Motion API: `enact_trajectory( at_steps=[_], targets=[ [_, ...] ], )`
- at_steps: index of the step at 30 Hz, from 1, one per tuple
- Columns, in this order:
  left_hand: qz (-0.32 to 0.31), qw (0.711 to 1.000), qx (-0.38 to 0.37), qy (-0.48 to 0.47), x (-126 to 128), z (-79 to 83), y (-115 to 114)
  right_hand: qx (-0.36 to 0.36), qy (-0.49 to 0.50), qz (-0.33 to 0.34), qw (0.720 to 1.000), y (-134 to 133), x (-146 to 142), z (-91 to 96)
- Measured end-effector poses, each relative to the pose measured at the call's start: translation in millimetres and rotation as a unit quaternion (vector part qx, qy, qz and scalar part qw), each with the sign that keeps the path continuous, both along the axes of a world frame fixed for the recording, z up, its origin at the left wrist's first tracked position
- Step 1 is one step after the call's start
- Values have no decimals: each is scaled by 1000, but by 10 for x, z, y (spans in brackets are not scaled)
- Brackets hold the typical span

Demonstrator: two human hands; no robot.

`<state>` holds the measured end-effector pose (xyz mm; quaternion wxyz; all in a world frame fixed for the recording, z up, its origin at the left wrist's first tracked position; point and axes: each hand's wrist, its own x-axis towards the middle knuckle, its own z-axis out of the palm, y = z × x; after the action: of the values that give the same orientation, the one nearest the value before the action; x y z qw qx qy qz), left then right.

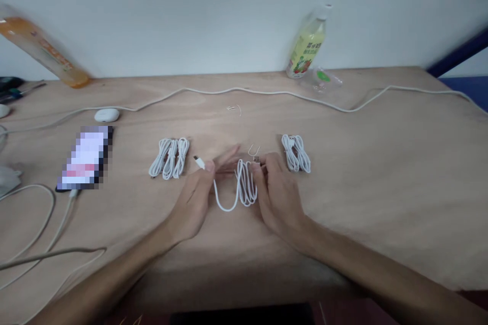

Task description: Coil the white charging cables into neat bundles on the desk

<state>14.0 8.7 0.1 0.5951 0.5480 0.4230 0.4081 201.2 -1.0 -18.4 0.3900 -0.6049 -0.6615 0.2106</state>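
Note:
A white USB cable [247,188] hangs partly coiled between my two hands, over the middle of the table. My left hand [198,188] pinches its small-plug end between thumb and fingers, the plug pointing up and left; its other fingers stretch to the right. A slack loop runs from there to the coil. My right hand [280,188] grips the coil's right side near the larger USB plug, thumb in front. To the left lie several coiled white cables [169,158] side by side, and on the right another group of coiled cables [296,153]. Short white ties [253,151] lie just beyond my hands.
A phone [84,157] with a charging cord lies left, near a white earbud case [107,115]. Along the back runs a long white cord [236,90]. An orange drink bottle [41,51], a yellow-green bottle [308,43] and clear plastic wrapping [324,78] stand or lie by the wall.

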Motion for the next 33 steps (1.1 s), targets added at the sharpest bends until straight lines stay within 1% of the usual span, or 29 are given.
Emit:
enact_trajectory(
  at_steps=[2, 3, 6, 9, 11, 13, 15, 18, 20, 22, 24, 26, 30, 33],
  targets=[
    [8, 992, -64, -112, 25, -7, 11, 10, 55, 4, 998, -2, -10, 5],
    [14, 986, -85, -141, 37, 0, 19, 10, 84, 7, 996, -3, -15, 4],
    [27, 975, -114, -190, 56, 57, 46, -17, 173, 14, 985, -7, -26, -10],
    [36, 966, -129, -220, 41, 116, 76, -74, 254, 25, 964, -6, -42, -29],
    [43, 963, -134, -228, 17, 134, 99, -125, 325, 46, 936, 1, -63, -42],
    [50, 963, -136, -227, -6, 141, 121, -174, 409, 77, 893, 13, -93, -54],
    [58, 965, -136, -217, -20, 145, 135, -191, 470, 85, 857, 28, -126, -58],
    [64, 969, -125, -204, -19, 148, 139, -219, 527, 119, 812, 57, -160, -47],
    [70, 972, -112, -195, -11, 138, 133, -233, 540, 143, 796, 78, -165, -41],
    [75, 975, -97, -183, -5, 112, 123, -232, 530, 141, 803, 94, -160, -51],
    [67, 979, -90, -169, -2, 69, 111, -236, 508, 133, 818, 100, -151, -82],
    [56, 982, -86, -157, 0, 20, 97, -240, 490, 136, 827, 97, -143, -122],
    [44, 984, -81, -151, 30, -37, 65, -223, 485, 151, 832, 84, -133, -170],
    [51, 980, -76, -175, 89, -18, 34, -197, 496, 156, 831, 81, -131, -142]
  ],
)
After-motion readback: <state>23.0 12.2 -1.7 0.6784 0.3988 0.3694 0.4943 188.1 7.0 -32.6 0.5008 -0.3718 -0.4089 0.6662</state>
